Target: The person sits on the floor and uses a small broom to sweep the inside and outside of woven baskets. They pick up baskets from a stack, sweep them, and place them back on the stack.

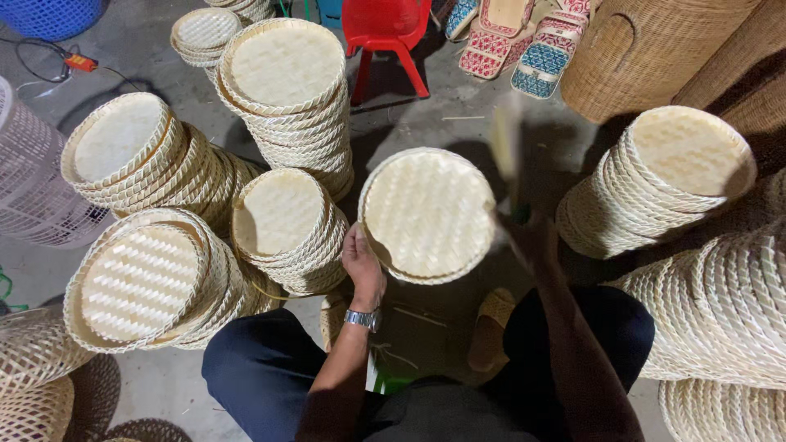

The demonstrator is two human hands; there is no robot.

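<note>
My left hand point(362, 263) grips the left rim of a round woven bamboo tray point(427, 214), holding it tilted up between my knees with its flat bottom facing me. A metal watch sits on that wrist. My right hand point(528, 236) is at the tray's right edge, closed on a thin pale stick or brush point(508, 147) that is blurred from motion and points up past the tray.
Stacks of similar woven trays surround me: far centre point(286, 82), left point(131, 155), front left point(147, 278), middle point(282, 225) and right point(663, 180). A red plastic stool point(386, 33) stands behind. Tall wicker baskets point(647, 49) fill the far right. Slippers are on my feet.
</note>
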